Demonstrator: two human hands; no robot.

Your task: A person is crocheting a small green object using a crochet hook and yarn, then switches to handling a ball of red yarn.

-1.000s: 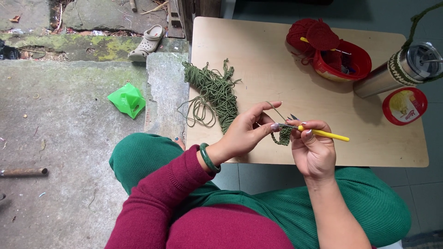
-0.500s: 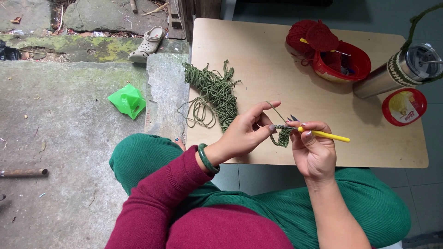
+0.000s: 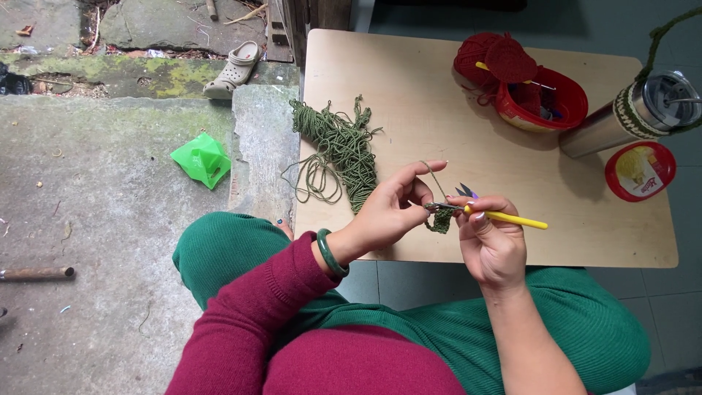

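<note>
crochet piece pinched between two hands at the table edge

the left hand [image 3: 387,212] pinches a small green crochet piece [image 3: 441,219] between thumb and fingertips, a strand of yarn looped over its raised forefinger. the right hand [image 3: 491,245] is closed around a yellow crochet hook [image 3: 508,218], whose long axis runs sideways, handle pointing away to the right, tip meeting the piece just beside the left fingers. the piece hangs between both hands, touching each. beyond the left hand lies a green yarn skein [image 3: 340,150]; small scissors [image 3: 465,192] sit just past the right thumb.
</note>
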